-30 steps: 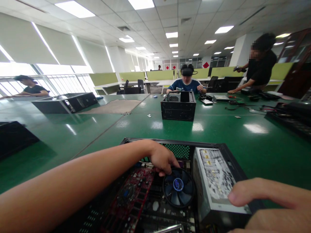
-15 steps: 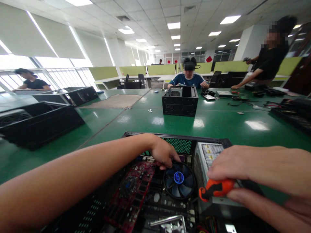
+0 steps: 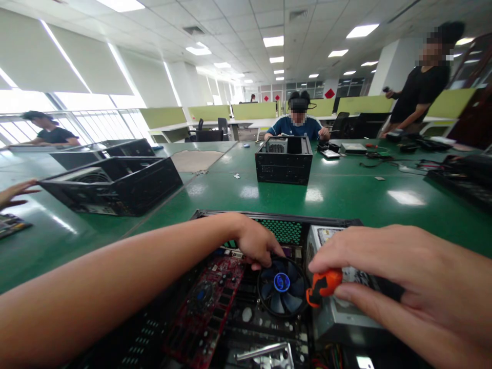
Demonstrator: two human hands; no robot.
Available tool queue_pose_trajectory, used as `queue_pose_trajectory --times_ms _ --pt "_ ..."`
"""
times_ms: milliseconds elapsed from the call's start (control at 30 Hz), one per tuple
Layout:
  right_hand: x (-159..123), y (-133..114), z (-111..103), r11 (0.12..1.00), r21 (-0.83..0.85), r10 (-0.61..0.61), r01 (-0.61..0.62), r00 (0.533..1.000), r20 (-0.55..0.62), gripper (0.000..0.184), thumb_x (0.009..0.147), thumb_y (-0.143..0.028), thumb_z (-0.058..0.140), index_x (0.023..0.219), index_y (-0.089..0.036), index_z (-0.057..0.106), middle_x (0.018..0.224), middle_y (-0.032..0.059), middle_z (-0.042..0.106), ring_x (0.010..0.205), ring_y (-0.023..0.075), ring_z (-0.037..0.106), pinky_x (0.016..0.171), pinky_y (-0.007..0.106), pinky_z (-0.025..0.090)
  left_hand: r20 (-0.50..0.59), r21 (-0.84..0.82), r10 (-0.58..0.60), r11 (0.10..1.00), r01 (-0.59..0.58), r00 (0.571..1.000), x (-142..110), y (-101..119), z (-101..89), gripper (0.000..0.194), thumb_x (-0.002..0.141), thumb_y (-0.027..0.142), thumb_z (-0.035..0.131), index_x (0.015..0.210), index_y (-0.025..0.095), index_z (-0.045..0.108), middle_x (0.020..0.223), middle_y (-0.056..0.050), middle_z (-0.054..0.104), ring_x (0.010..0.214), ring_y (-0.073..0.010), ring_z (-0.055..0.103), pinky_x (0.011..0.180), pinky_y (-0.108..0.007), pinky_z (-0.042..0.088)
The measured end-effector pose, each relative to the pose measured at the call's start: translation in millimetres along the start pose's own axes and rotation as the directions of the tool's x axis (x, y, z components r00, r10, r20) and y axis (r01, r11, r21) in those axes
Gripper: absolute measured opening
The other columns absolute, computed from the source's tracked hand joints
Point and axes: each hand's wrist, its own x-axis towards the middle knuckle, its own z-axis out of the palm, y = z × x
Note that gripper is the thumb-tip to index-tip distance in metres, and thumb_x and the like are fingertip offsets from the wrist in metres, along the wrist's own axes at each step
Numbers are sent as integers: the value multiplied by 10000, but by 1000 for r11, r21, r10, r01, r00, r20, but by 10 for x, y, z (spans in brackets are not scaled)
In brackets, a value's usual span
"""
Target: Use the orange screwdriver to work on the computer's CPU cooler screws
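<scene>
Below me lies an opened black computer case [image 3: 326, 222], with a red circuit board [image 3: 207, 302] on its left side and a boxy grey power supply [image 3: 338, 320] on its right. My left hand [image 3: 257, 241] reaches inside, fingers curled against the upper left rim of a round black cooling fan [image 3: 282, 302] with a blue hub. Its fingertips are partly hidden. An orange and black screwdriver handle [image 3: 326, 284] is pinched between the thumb and fingers of my right hand [image 3: 388, 271], over the power supply beside the fan. I cannot see the screwdriver's tip.
Across the green table [image 3: 215, 195] a seated person [image 3: 298, 123] sits behind another black case [image 3: 284, 166]. Another person [image 3: 418, 97] stands at the right near cables. On the left, another person's hand [image 3: 19, 193] is near a black case [image 3: 142, 187].
My right hand has shifted left with the screwdriver, closer to the fan. The near black case on the left has slid right, and another person's hand has appeared. The standing person has straightened up.
</scene>
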Motion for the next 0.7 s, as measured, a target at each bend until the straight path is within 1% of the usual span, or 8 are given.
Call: queue_pose_trajectory --times_ms 100,200,300,367,467,567,633,700 --pt "21 -5 -15 999 -38 -34 35 999 5 239 1280 -315 644 1281 -395 869 1243 -46 1010 1032 249 968 804 348 758 6 -2 -11 1000 11 1000 5 6 -9 559 921 152 749 1458 225 887 729 74 735 718 -230 654 671 -312 515" --pt "11 -31 -49 998 -41 -48 48 999 -13 268 1288 -340 625 1260 -387 888 1227 -10 1016 1038 286 970 786 374 771 9 -10 6 1000 -6 1000 8 -13 -17 537 911 160 766 1427 234 895 713 76 730 726 -237 662 680 -311 518" --pt "29 -69 -69 999 -8 -35 35 999 28 286 1287 -347 648 1258 -378 931 1253 27 1023 1092 313 977 739 365 760 6 -16 26 1000 -26 1000 9 -35 -22 510 894 166 777 1381 244 907 702 74 730 734 -243 674 687 -311 525" --pt "64 -83 -62 999 38 -40 39 998 48 243 1263 -319 709 1233 -379 943 1262 16 1024 1101 302 977 763 359 756 6 -23 26 999 -26 1000 15 -33 -23 496 882 158 776 1353 242 909 702 72 732 727 -239 670 676 -309 528" --pt "132 -81 -51 997 78 -6 4 1000 18 149 1126 -238 846 1135 -378 897 1123 -47 989 920 239 936 715 352 696 0 -17 37 999 -37 999 31 1 -27 399 865 155 773 1227 251 910 702 68 738 708 -229 670 656 -305 534" --pt "189 -88 -84 985 139 88 -101 992 93 173 1012 -227 934 1036 -379 855 949 -112 902 734 182 832 638 335 571 5 19 52 998 -52 999 44 50 -34 196 862 169 764 1006 252 868 684 63 738 673 -207 666 649 -296 542" --pt "210 -105 -113 976 164 123 -144 984 133 175 1004 -246 956 981 -365 830 905 -119 878 726 175 808 655 324 537 9 34 51 998 -51 999 48 70 -36 119 864 175 760 916 254 833 667 63 733 655 -197 655 645 -291 538" --pt "218 -117 -128 981 148 106 -127 984 145 138 1058 -259 922 1011 -350 829 926 -109 886 752 174 815 681 316 540 12 29 45 999 -45 999 52 69 -35 121 869 175 765 923 253 841 667 66 734 660 -197 653 655 -294 541"
